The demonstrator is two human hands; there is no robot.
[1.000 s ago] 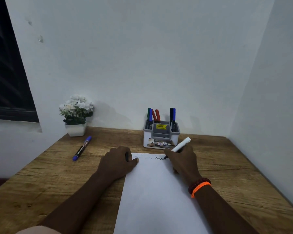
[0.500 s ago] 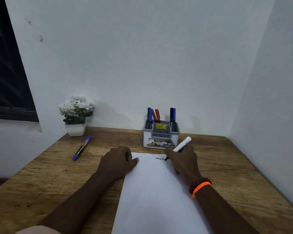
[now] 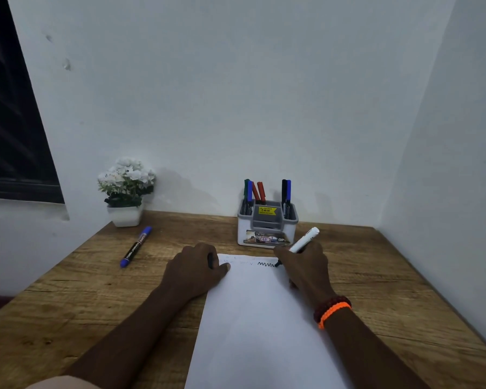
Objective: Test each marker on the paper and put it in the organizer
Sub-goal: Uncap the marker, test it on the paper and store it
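A white sheet of paper (image 3: 258,327) lies lengthwise on the wooden desk (image 3: 76,301). My right hand (image 3: 306,265) grips a white-barrelled marker (image 3: 305,239) with its tip on the paper's top right, at the end of a black zigzag line (image 3: 266,264). My left hand (image 3: 197,269) presses on the paper's top left corner, curled around a small dark object, probably the cap. The grey and white organizer (image 3: 267,223) stands just behind the paper with several markers upright in it. A blue-capped marker (image 3: 136,246) lies loose on the desk at the left.
A small white pot of white flowers (image 3: 126,189) stands at the back left against the wall. Walls close off the desk at the back and right. A dark window (image 3: 9,122) is on the left. An orange and dark bracelet (image 3: 333,310) circles my right wrist.
The marker tip has crept slightly to the right, lengthening the zigzag. My left hand has stayed where it was.
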